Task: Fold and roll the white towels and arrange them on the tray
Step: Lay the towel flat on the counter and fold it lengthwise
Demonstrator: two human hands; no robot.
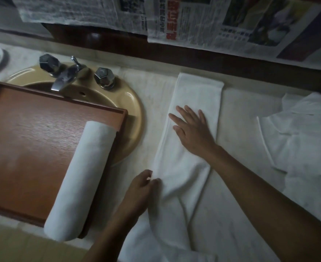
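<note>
One folded white towel on table; right hand flat upon it, fingers straight, apart; left hand pinching its edge; rolled towel on tray, left of both hands.

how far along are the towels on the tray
Done: one rolled towel lies on the tray. In hand: a folded towel on the counter, right hand flat on it, left hand pinching its edge, not yet rolled. Left: the towel pile at right.

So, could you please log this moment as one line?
right hand flat on folded towel | left hand grips its edge | rolled towel on tray
</note>
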